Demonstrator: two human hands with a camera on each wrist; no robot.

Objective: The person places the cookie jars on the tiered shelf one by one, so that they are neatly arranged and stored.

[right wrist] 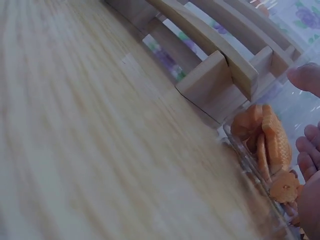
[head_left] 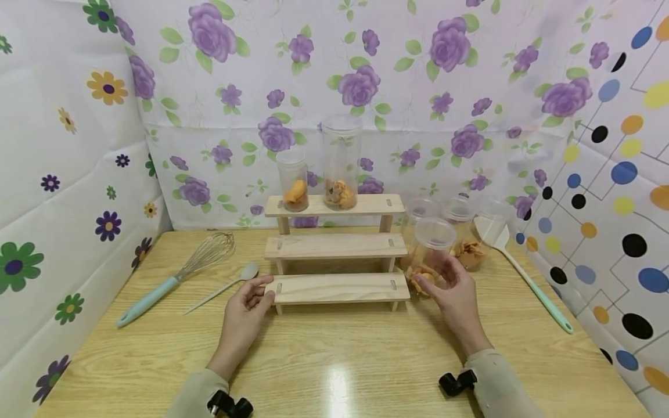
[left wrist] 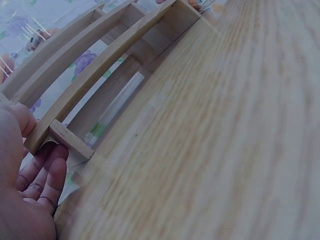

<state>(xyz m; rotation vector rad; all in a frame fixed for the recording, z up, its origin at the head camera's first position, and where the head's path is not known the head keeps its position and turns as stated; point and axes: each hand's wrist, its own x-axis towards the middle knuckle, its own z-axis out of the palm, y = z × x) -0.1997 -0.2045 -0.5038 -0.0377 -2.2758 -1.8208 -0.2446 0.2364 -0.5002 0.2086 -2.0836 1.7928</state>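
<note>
A three-step wooden shelf rack [head_left: 337, 288] stands mid-table. My left hand [head_left: 244, 319] grips the left end of its lowest board, with fingers curled under the wood [left wrist: 37, 135]. Just off the rack's right end, my right hand [head_left: 459, 299] holds a clear plastic jar [head_left: 435, 233] by its side. Orange pieces [right wrist: 272, 140] lie at the bottom of that jar, which stands upright. Two more clear jars are on the top board: a short one [head_left: 294, 174] with orange pieces and a tall one [head_left: 342, 151] with brownish-orange pieces.
Behind the right hand stand more clear jars [head_left: 460, 212], near a white turner [head_left: 522, 270] with a green handle. To the left lie a whisk [head_left: 177, 278] and a small spoon [head_left: 248, 271]. Patterned cloth walls [head_left: 219, 98] enclose the table's back and sides.
</note>
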